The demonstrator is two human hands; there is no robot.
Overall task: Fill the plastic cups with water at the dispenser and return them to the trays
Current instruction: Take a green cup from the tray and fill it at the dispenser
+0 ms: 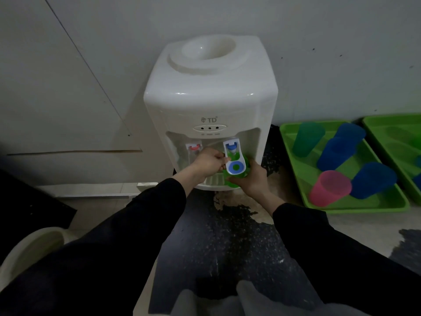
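Observation:
A white water dispenser [210, 103] stands on the floor against the wall. My left hand [208, 164] grips the blue-and-white tap lever [235, 164] on its right side. My right hand [250, 176] holds a green plastic cup [231, 181] under that tap, over the drip tray; most of the cup is hidden by the lever and my fingers. A red tap [193, 148] sits to the left. On the right, a green tray [296, 169] holds a green cup [307, 139], three blue cups [373, 180] and a pink cup [329, 188].
A second green tray [396, 137] lies at the far right, cut off by the frame edge. The floor in front of the dispenser is dark and patchy. A pale round object [29, 249] sits at lower left, and a dark slab [34, 201] lies left.

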